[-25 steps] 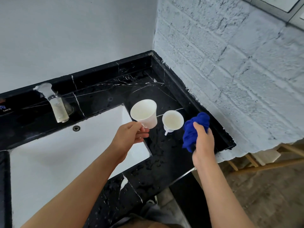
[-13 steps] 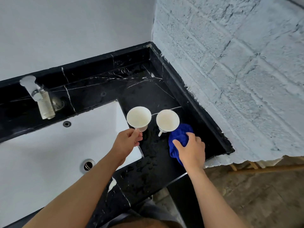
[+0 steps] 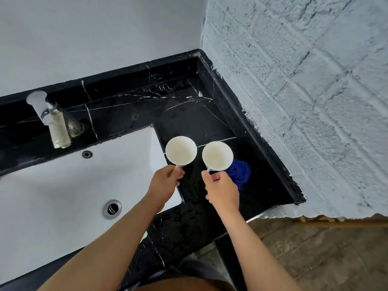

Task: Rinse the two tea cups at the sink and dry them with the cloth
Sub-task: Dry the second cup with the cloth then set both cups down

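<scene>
Two white tea cups stand side by side on the wet black marble counter point(image 3: 189, 114), just right of the white sink point(image 3: 63, 185). My left hand point(image 3: 164, 183) pinches the handle of the left cup point(image 3: 181, 151). My right hand point(image 3: 221, 189) holds the handle of the right cup point(image 3: 217, 155). Both cups are upright and look empty inside. The blue cloth point(image 3: 240, 173) lies crumpled on the counter behind and right of my right hand, partly hidden by it and by the right cup.
A chrome tap point(image 3: 50, 120) stands at the back left of the sink, with the drain point(image 3: 112, 208) in the basin. A rough white brick wall point(image 3: 304, 101) borders the counter on the right. The counter's front edge drops to a brown floor point(image 3: 315, 255).
My right hand has laid the blue cloth down on the counter and taken the right cup's handle. My left hand has lowered its cup beside the other one.
</scene>
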